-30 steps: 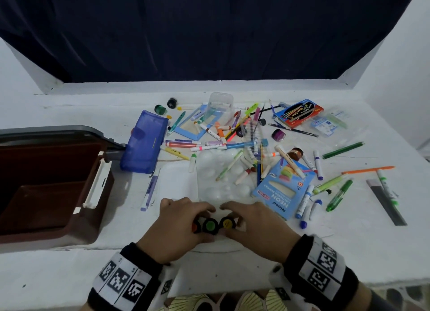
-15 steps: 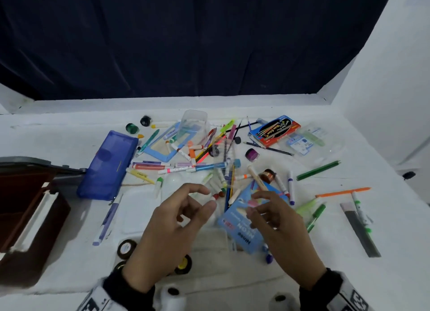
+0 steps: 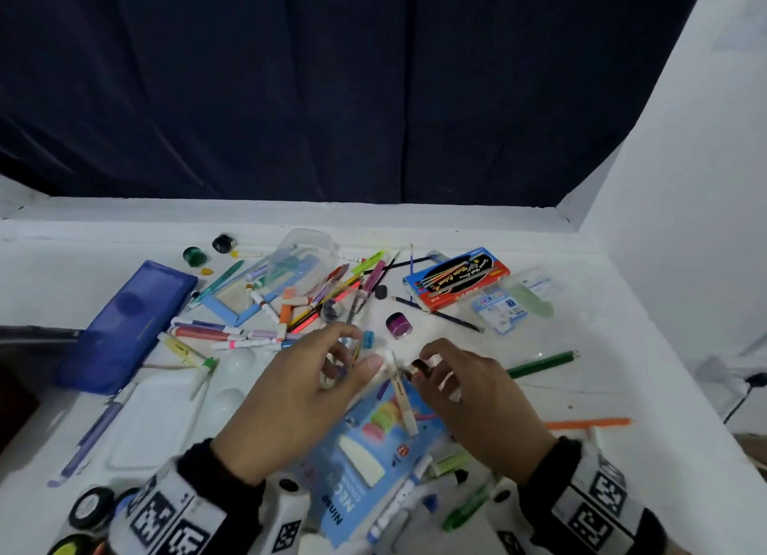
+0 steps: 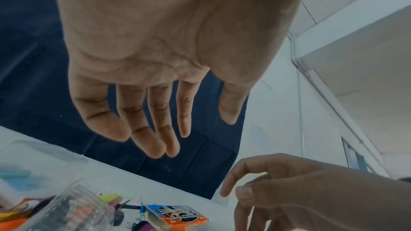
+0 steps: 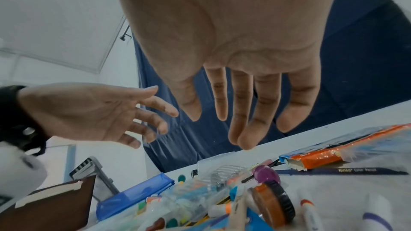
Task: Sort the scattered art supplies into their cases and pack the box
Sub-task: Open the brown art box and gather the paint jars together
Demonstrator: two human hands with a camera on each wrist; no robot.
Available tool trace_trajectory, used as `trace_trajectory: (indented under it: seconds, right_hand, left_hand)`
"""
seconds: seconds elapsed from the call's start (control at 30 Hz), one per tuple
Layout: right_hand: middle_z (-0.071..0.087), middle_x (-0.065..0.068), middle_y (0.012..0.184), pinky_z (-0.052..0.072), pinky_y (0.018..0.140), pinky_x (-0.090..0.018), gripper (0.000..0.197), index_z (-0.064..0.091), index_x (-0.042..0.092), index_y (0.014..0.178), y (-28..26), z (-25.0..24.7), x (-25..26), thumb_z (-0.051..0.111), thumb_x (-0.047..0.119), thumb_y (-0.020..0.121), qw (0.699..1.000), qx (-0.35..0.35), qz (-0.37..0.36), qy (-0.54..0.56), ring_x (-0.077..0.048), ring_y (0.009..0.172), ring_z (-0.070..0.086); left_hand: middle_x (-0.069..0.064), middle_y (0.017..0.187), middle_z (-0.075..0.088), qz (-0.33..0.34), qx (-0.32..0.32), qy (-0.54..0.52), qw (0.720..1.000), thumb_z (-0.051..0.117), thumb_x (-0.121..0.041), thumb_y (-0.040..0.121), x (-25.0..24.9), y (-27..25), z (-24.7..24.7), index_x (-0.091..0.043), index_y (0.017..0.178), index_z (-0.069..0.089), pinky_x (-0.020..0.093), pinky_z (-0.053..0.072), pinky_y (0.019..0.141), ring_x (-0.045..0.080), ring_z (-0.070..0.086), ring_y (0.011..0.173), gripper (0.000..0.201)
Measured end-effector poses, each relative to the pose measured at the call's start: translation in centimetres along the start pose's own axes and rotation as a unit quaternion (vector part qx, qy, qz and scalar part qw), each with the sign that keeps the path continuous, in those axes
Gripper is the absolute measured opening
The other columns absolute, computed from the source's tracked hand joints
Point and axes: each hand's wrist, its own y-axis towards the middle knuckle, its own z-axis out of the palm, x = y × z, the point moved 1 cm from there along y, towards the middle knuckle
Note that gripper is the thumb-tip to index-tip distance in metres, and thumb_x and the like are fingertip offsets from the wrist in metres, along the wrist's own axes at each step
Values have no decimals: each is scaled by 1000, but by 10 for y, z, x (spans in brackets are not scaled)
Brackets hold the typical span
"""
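Left hand fingers seen spread, relaxed, nothing held, per left wrist view. Right hand fingers likewise extended and empty in right wrist view; in head view they look curled, blurred. Both hang mid-frame above scattered markers. Orange-lidded pot clear only in right wrist view. Blue case at left; brown box cut off at lower left.

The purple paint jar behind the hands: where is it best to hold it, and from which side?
Probably from above, fingers and thumb pinching the round side wall of the purple paint jar. It stands upright on the table, with some free space around it.
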Motion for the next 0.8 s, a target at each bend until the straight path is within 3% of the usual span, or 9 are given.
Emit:
trace_trajectory:
  seconds: [0.1,0.23,0.4,0.47,0.53,0.63,0.73,0.8]
  right_hand:
    - [62,9,87,51,70,-36,22,50,33,112,18,1,-13,53,47,95,997,33,-5,-64,-11,78,59]
    - [63,6,96,53,78,-38,31,50,31,118,42,6,-32,50,50,94,990,82,2,-117,-17,88,62]
    - [62,2,104,52,84,-38,35,54,26,117,66,8,-44,53,51,92,973,162,11,-164,-20,96,62]
    - [63,0,105,53,84,-38,36,57,25,116,74,9,-46,55,51,90,969,181,8,-166,-21,97,62]
    - [63,0,108,52,85,-37,35,60,25,115,81,9,-49,58,49,90,968,198,9,-156,-21,99,62]
    - [59,-1,118,47,94,-41,37,61,27,123,89,8,-51,56,48,92,956,251,-2,-153,-23,110,58]
    - [50,-2,117,40,95,-42,34,60,28,125,93,6,-51,53,44,96,938,299,-27,-174,-27,116,50]
    - [47,-5,122,36,94,-42,33,58,29,128,94,5,-50,53,40,97,929,318,-37,-185,-29,117,46]
  left_hand:
    - [-17,104,58,13,18,67,998,55,-60,90,-6,29,11,-43,123,53,26,50,78,3,59,90,38]
    - [-11,119,57,28,43,173,984,57,-44,96,-5,83,30,-31,131,53,26,43,83,6,52,95,38]
    - [1,140,55,5,114,272,956,61,-36,94,17,142,51,-28,137,51,42,42,106,23,48,128,44]
    - [-2,137,58,-6,143,294,945,60,-41,92,24,156,55,-35,135,51,44,47,102,22,53,124,45]
    - [-7,119,67,4,169,312,935,54,-51,88,28,165,58,-45,125,55,42,52,92,20,62,108,37]
    - [-9,97,65,2,195,335,922,37,-57,79,33,169,66,-43,108,56,45,49,90,21,58,98,37]
    - [-8,100,63,3,186,351,918,45,-51,87,35,170,71,-39,107,56,54,36,98,22,49,107,26]
    - [-11,117,64,21,200,350,915,49,-49,95,32,169,73,-44,123,52,55,28,99,23,45,115,29]
